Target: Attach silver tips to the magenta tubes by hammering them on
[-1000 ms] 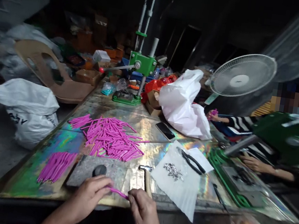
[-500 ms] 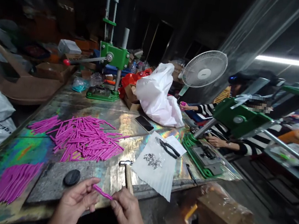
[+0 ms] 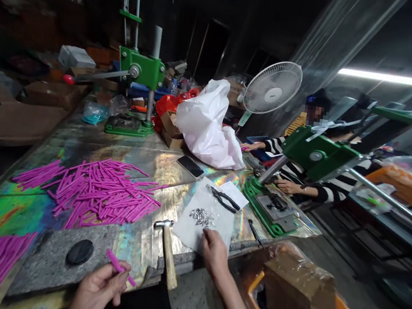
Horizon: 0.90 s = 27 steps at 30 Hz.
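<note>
Head view: pink strip pinched in left hand.

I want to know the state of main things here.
Left hand: holding a pink stick
Right hand: at metal pieces, grip unclear
Metal pieces: loose, scattered
Pink sticks: partly jumbled, partly aligned
Hammer: lying, handle overhanging table edge
Phone: flat, screen dark
Pliers: lying flat
Black disc: resting on grey slab
</note>
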Motion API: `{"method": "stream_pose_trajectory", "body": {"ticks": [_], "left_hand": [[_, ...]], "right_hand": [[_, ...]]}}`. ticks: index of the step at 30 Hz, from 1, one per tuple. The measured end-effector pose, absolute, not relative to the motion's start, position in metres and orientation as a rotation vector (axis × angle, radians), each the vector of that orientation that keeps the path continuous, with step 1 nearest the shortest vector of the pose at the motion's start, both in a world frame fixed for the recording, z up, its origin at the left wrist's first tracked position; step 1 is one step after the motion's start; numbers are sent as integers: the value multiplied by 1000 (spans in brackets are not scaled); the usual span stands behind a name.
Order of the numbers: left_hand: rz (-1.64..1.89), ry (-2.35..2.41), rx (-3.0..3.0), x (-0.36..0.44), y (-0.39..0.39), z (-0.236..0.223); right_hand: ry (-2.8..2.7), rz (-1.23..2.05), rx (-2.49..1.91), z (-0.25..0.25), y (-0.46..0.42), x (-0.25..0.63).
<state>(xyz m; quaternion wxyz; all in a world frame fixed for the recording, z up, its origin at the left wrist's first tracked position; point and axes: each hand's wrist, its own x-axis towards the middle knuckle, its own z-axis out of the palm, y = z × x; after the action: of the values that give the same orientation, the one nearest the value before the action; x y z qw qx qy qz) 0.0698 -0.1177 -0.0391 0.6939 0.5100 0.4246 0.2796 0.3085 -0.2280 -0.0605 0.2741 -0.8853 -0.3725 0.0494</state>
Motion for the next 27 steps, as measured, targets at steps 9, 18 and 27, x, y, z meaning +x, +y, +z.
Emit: {"method": "stream_pose_trajectory", "body": {"ticks": [9,18,27], "left_hand": [[643,978,1146,72,-126,-38],[624,993,1146,71,-127,-39],[514,925,1151,71,-120,-37]], "right_hand": [[-902,165,-2720,-71,-218,371],[-879,215,-2578,-75,-222,360],[-757,327,-2002,-61,-229,336]]}}
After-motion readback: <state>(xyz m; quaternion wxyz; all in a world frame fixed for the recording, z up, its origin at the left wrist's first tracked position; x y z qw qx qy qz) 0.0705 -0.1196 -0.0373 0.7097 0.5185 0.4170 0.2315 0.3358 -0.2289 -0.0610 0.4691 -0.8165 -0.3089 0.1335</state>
